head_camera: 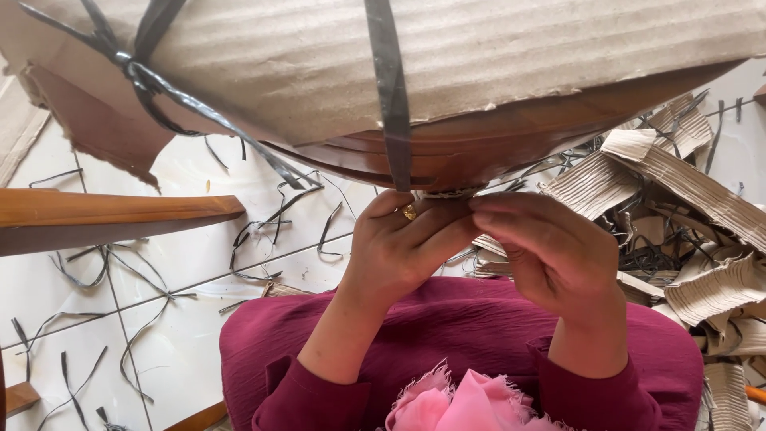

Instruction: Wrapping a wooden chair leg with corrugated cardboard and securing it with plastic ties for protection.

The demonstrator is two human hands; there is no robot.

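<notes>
White tile floor [199,255], fingers [447,219] pinching strap [391,96]

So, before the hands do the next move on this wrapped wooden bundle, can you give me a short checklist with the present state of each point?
1. Both hands on the work: ok. The left hand and right hand meet under the bundle's edge.
2. Dark strap intact: ok, it runs unbroken over the corrugated cardboard wrap to the fingers.
3. Grip on the strap end: cannot tell, the fingertips hide it.
4. Wooden pieces held together: ok, stacked edges show below the torn cardboard.
5. Tool in hand: cannot tell, none visible.
6. Floor free of trip hazards: not ok, cut strap pieces and cardboard scraps lie around.
</notes>
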